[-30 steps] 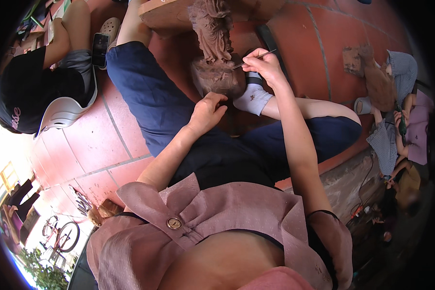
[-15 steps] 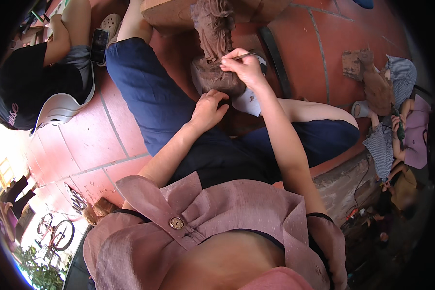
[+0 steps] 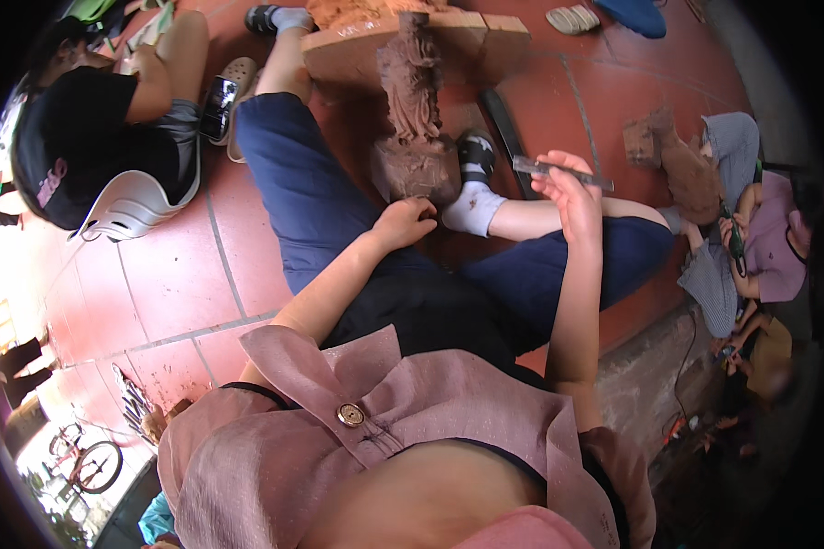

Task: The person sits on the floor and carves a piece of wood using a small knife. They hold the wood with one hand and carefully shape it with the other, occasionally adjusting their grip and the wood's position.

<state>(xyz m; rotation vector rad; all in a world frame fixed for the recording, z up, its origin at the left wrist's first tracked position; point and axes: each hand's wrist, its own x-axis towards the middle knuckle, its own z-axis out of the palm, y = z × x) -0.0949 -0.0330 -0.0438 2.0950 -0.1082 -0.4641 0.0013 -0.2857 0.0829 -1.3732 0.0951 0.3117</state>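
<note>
A brown carved wooden statue (image 3: 412, 87), a standing figure in draped robes, rises from a rough block base (image 3: 417, 169) between my legs. My left hand (image 3: 405, 224) is at the near lower edge of that base, fingers bent against it; part of the contact is hidden. My right hand (image 3: 569, 197) is raised to the right of the statue, apart from it. Its fingers and thumb pinch a flat grey metal carving chisel (image 3: 568, 172), held roughly crosswise.
Behind the statue stands a thick wooden block (image 3: 485, 41). A dark bar (image 3: 504, 128) lies on the red tiles (image 3: 558, 110) beside my sandalled foot (image 3: 476, 160). Someone in a black shirt (image 3: 87, 137) sits at left; another person (image 3: 774, 238) works on a brown carving (image 3: 687, 174) at right.
My right hand has moved away from the statue's base, rightward and toward me, with the chisel. My left hand stays at the base. The view has shifted, showing more of the statue's top.
</note>
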